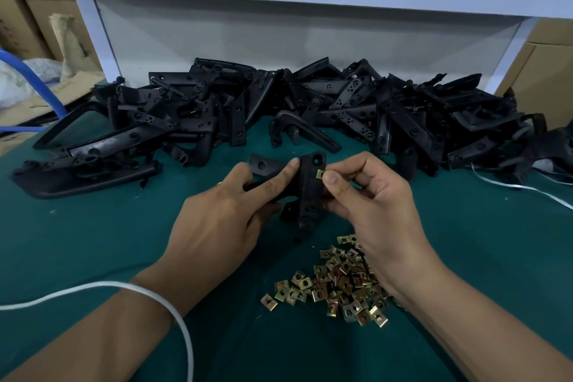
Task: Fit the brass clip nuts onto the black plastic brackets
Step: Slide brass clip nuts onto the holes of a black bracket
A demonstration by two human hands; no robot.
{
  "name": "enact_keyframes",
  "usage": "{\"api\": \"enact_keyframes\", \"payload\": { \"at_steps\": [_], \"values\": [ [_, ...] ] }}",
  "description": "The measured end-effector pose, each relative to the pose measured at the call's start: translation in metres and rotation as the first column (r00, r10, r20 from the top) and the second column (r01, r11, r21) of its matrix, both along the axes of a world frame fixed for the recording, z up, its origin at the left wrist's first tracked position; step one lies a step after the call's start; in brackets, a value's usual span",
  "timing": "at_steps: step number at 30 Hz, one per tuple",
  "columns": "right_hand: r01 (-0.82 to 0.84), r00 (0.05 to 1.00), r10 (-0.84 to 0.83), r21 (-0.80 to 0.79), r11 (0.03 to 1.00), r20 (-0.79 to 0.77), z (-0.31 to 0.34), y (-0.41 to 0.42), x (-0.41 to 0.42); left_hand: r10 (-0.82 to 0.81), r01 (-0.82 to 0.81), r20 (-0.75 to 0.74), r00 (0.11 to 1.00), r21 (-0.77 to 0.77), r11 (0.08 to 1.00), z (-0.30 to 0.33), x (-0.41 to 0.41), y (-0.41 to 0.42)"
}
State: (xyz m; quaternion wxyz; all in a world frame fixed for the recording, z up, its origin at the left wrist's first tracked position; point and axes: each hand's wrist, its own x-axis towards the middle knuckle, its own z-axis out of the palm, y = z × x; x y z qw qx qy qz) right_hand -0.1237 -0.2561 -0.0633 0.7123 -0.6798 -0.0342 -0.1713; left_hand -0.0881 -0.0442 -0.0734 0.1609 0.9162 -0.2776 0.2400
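centre frame: left hand (229,214) grips black bracket (307,192) above green mat (93,242). right hand (369,205) pinches one brass clip nut (320,174) against bracket's right edge. loose clip nuts (335,282) heaped lower centre-right; bracket pile (310,102) across the top.

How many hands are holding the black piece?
2: the left hand grips the black bracket from the left; the right hand pinches a brass clip nut against its right edge.
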Motion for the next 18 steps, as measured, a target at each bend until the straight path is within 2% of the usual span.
{"api": "enact_keyframes", "payload": {
  "at_steps": [5,6,8,10,13,18],
  "values": [
    [-0.060,0.997,0.062,0.042,0.997,-0.041,0.013,-0.008,0.003,-0.057,0.056,-0.012,0.998,-0.060,0.997,-0.001,0.003,0.001],
    [-0.042,0.998,0.042,0.002,0.999,-0.052,0.013,-0.007,0.002,-0.030,0.030,-0.003,1.000,-0.063,0.998,0.000,0.003,0.000],
    [0.032,0.998,-0.042,-0.181,0.983,-0.052,0.007,-0.001,-0.002,0.039,-0.039,0.010,0.999,-0.064,0.997,0.002,0.002,-0.003],
    [0.102,0.995,-0.103,-0.345,0.933,0.015,-0.002,0.009,-0.010,0.077,-0.076,0.019,0.997,-0.065,0.995,0.003,-0.001,-0.006],
    [0.230,0.973,-0.206,-0.430,0.873,0.102,-0.006,0.021,-0.014,0.062,-0.061,0.022,0.998,-0.056,0.997,0.004,-0.005,-0.007],
    [0.288,0.952,-0.295,-0.542,0.789,0.075,-0.002,0.017,-0.014,0.054,-0.054,0.007,0.999,-0.012,0.998,0.006,-0.007,-0.010]
  ]
}}
